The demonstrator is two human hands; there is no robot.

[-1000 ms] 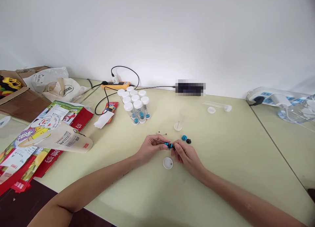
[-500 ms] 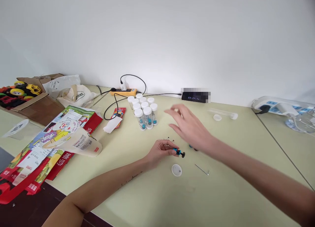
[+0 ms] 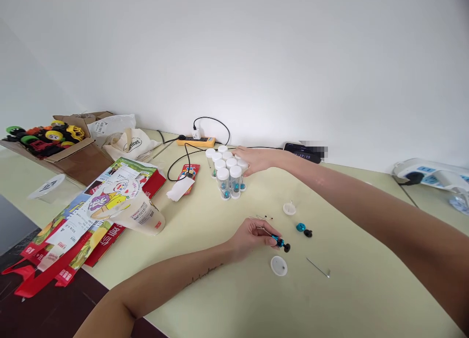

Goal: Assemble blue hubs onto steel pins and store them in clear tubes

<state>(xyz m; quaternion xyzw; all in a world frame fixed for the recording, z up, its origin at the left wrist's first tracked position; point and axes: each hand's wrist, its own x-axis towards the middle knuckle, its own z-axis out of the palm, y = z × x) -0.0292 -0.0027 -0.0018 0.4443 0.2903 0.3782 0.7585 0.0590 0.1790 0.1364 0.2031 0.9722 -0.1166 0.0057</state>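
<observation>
So the left hand (image 3: 254,236) has a blue part (image 3: 279,241) pinched between thumb and fingers, its black end poking out past the fingertips. Right hand (image 3: 256,160) is stretched out, fingers on the right edge of a bunch of capped tubes (image 3: 235,184); can't tell if they've actually gripped one.

Back around the left fingers: a few pins (image 3: 266,218) just beyond them, a white lid (image 3: 279,266) with a small dark bit in it just on the near side, and a hex key (image 3: 318,268) to their right. Also off to their right, a bit farther out, a blue knob (image 3: 301,227) sits right by a black piece (image 3: 308,234). Way left of both hands there's a cup (image 3: 146,215) lying on its side.
</observation>
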